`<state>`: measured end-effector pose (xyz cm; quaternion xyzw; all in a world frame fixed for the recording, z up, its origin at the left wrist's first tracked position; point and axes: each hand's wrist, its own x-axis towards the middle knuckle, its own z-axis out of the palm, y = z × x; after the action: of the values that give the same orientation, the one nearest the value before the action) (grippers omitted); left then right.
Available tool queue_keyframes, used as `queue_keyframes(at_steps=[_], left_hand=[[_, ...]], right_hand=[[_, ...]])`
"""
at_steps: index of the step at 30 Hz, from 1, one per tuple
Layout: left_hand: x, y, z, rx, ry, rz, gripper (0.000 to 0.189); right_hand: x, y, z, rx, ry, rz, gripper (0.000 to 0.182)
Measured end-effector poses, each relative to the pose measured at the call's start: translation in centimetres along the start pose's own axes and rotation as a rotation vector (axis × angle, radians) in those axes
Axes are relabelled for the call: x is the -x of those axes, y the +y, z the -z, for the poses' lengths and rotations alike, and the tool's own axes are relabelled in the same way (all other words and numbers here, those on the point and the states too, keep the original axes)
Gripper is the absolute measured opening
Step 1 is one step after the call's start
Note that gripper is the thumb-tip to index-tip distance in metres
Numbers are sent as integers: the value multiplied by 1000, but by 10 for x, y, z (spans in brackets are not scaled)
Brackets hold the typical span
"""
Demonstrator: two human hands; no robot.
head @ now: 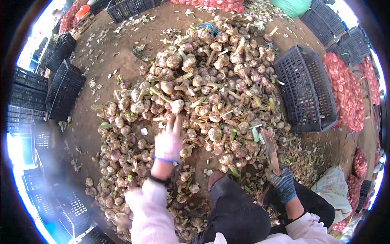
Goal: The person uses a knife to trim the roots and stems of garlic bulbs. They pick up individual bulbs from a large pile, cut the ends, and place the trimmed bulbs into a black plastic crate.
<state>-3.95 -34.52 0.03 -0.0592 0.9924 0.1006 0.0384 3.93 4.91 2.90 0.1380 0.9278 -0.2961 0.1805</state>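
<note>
My left hand [169, 143], in a pale glove with its fingertips showing, reaches forward over the heap of garlic bulbs [201, 73]. Its outstretched fingers are at a white garlic bulb [176, 106] with a green stem; whether they grip it, I cannot tell. At the lower right, my right hand [281, 181], in a grey knitted glove with a blue cuff, holds a broad-bladed knife [270, 149], blade pointing up and away. Pieces of cut green stalk [255, 134] lie by the blade tip. More garlic bulbs [118, 183] spread to the left of my left arm.
A black plastic crate [300, 91] lies tipped at the right of the heap, beside red mesh sacks of garlic [344, 91]. More black crates [64, 91] stand at the left. A white woven sack [330, 189] is by my right knee. Peelings [134, 20] litter the dirt floor.
</note>
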Motion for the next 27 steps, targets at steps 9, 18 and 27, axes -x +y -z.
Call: queue_keyframes(at_steps=[9,18,27], left_hand=[[-124,-22,-6,-122,-414,64,82],[39,54,-2,1664,-551,33,93],[85,117,-9,2155,-399,294,71]], right_hand=[[-5,-49,7,-454,-112,-144,30],[-36,-120,11,152,-23,821,27],[-13,-130,27,450,-203,921,16]])
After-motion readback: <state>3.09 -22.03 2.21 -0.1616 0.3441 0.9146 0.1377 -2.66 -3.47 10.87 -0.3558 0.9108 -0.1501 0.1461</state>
